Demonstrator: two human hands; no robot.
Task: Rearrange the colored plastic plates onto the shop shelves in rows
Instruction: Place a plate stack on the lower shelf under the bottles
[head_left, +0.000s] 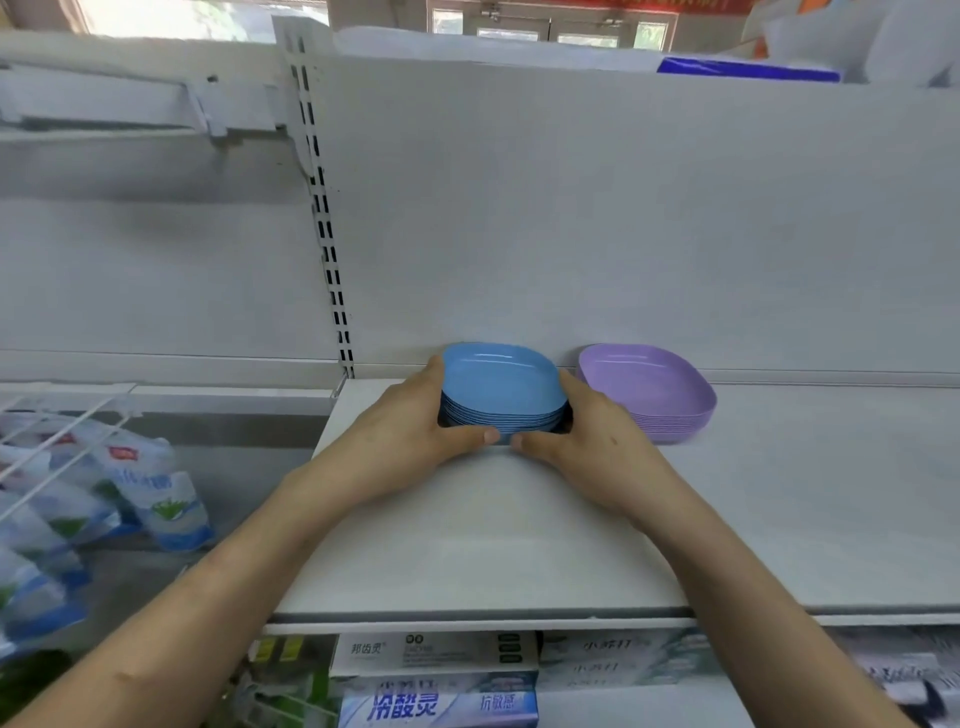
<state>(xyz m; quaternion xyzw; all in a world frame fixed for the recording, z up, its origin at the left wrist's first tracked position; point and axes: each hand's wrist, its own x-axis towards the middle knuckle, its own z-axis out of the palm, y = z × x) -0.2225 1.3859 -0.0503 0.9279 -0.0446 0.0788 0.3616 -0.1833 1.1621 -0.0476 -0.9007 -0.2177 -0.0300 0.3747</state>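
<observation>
Where the white shelf (519, 545) meets the back panel (623, 234), just below the middle of the frame, a stack of blue plates (504, 387) is seen, nested neatly with the top one facing up. It's gripped from both sides. The left hand (410, 421) is wrapped round the stack's left edge and the right hand (597, 441) round its right edge. Fingers are curled along the far sides and both thumbs are laid across the near edge, tips almost touching. The stack's bottom is hidden by those thumbs, so whether it's fully set down can't be told.

Just beside it to the right, with a small gap between, a stack of purple plates (649, 389) is parked on the same shelf. It's also close to the back panel and near the back of the right hand.

Further out, a slotted upright (327, 234) is seen running up the left-centre of the frame. At lower left, blue-and-white pouches (156, 493) are seen below a white wire rack (52, 415), pretty blurred. Along the bottom edge, under the shelf, toothpaste boxes (436, 706) with blue print are stacked.
</observation>
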